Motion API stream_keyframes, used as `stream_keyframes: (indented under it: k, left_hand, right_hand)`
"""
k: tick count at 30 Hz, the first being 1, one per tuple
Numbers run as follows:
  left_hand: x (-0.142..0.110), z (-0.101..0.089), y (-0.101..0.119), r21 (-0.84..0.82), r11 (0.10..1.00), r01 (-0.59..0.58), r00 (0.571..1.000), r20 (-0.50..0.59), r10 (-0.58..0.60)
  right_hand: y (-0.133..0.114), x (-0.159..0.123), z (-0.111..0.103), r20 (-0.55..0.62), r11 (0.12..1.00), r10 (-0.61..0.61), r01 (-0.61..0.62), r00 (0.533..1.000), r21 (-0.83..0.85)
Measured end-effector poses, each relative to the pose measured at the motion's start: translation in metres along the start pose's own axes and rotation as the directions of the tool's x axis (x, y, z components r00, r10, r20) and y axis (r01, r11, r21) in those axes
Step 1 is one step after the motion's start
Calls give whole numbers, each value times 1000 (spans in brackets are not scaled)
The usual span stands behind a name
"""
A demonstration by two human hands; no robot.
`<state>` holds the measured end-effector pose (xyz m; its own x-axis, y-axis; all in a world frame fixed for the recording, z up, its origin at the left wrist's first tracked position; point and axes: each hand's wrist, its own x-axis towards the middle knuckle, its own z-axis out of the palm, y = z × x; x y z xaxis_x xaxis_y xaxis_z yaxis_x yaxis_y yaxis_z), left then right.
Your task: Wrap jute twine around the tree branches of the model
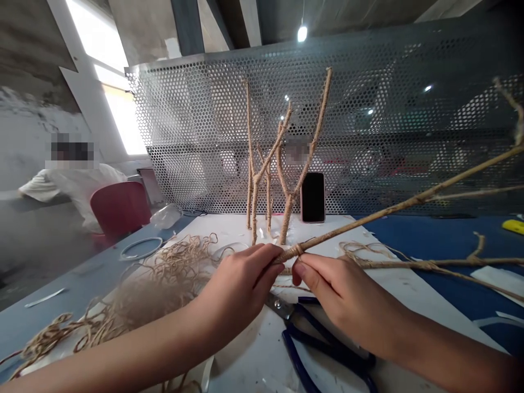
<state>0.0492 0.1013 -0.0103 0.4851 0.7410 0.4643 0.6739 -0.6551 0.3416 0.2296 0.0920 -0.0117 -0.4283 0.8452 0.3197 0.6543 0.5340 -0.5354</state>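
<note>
My left hand [245, 278] is closed around the lower end of a long, forked branch [388, 210], which slants up to the right. Pale twine [295, 250] wraps the branch just beyond those fingers. Thumb and fingers of my right hand [335, 289] pinch together at this wrap, apparently on the twine, though the strand between them is mostly hidden. Under the hands lies a pair of scissors [282, 308] with dark blue handles, partly covered by my right hand. A loose, tangled heap of twine [180, 259] spreads to the left of my left hand.
Several twine-wrapped branches [255, 202] stand upright behind my hands. A phone [313, 197] leans against a perforated metal panel [196, 125]. Another branch [393, 265] lies at right. A clear ring [141, 248] rests at left, and a person sits beyond near a red chair [120, 204].
</note>
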Motion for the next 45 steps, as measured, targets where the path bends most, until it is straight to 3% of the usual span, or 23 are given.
stream_keyframes:
  k: [6, 11, 20, 24, 28, 30, 33, 34, 39, 45]
  left_hand:
    - [-7, 8, -7, 191, 975, -117, 992, -28, 124]
    - [-18, 12, -1, 337, 911, -238, 966, -19, 259]
    - [-25, 13, 11, 366, 888, -277, 952, -22, 306]
    - [-27, 14, 13, 265, 925, -271, 960, 7, 280]
    - [-17, 7, 11, -23, 980, -200, 980, 16, 200]
    - [-10, 1, 11, -224, 974, -40, 987, 145, 74]
    - [-1, -5, 10, -422, 886, 191, 896, 444, 19]
    - [0, -5, 8, -423, 884, 197, 894, 448, 15]
    - [-4, 10, -2, -139, 986, 90, 973, 225, -57]
    - [-15, 27, -9, 88, 996, 2, 988, 154, -15]
  right_hand:
    - [1, -2, 3, 4, 979, 56, -56, 998, 194]
    - [-1, -5, 4, 97, 870, 182, -206, 978, 447]
    - [-3, -5, 1, 65, 855, 233, -236, 970, 462]
    - [1, -2, -2, 39, 879, 225, -220, 974, 422]
    - [3, 0, -3, 46, 900, 198, -200, 979, 388]
    - [4, 1, -2, 60, 910, 171, -182, 983, 372]
    - [8, 2, 1, 84, 914, 135, -157, 987, 375]
    - [9, 3, 3, 84, 913, 124, -147, 989, 381]
    - [15, 4, 15, -15, 922, 94, -82, 995, 378]
    - [24, -6, 34, -154, 958, 118, -72, 981, 277]
